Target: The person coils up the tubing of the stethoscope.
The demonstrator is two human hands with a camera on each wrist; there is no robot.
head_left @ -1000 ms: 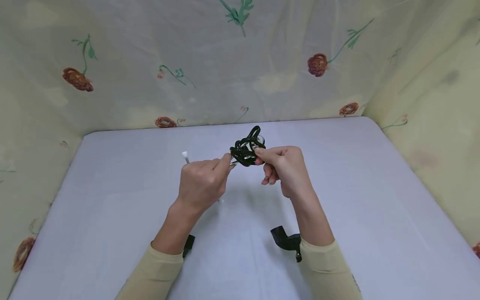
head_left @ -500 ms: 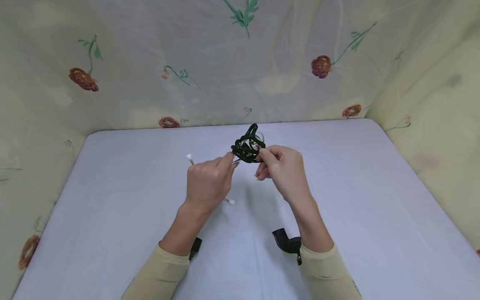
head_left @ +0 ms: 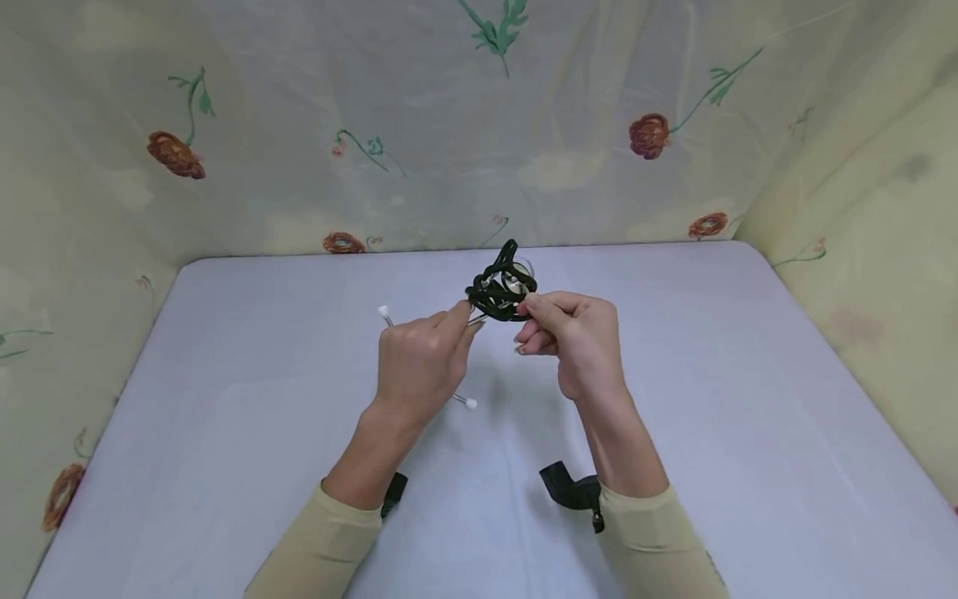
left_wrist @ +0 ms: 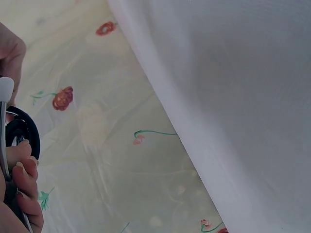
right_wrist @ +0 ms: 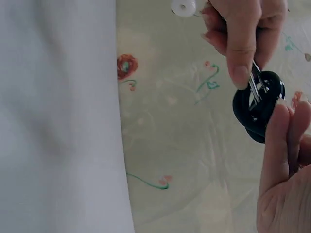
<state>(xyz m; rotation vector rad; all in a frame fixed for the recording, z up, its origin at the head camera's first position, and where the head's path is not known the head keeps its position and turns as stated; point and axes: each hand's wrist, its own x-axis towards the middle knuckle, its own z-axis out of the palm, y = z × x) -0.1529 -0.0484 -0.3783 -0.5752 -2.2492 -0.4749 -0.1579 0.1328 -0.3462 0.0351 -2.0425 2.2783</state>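
Note:
A stethoscope is held up over the table in both hands. Its black tubing [head_left: 490, 293] is bunched into a tangled bundle, with a shiny round chest piece [head_left: 518, 281] partly showing among the loops. My left hand [head_left: 419, 362] grips the metal ear tubes, fingers curled round them. White ear tips [head_left: 384, 311] stick out on either side of that hand; one ear tip [left_wrist: 6, 88] appears large in the left wrist view. My right hand [head_left: 584, 341] pinches the right side of the bundle between thumb and fingers. In the right wrist view the metal tubes [right_wrist: 255, 85] run into the looped tubing.
A white-covered table [head_left: 247, 433] lies below. Pale curtains [head_left: 419, 125] with a flower pattern surround its back and sides. Black wrist mounts [head_left: 572, 489] stick out beneath the sleeves.
Both hands and the stethoscope sit slightly farther right in the head view, as does the background. The lower ear tip shows more plainly beside my left hand. The chest piece is more exposed.

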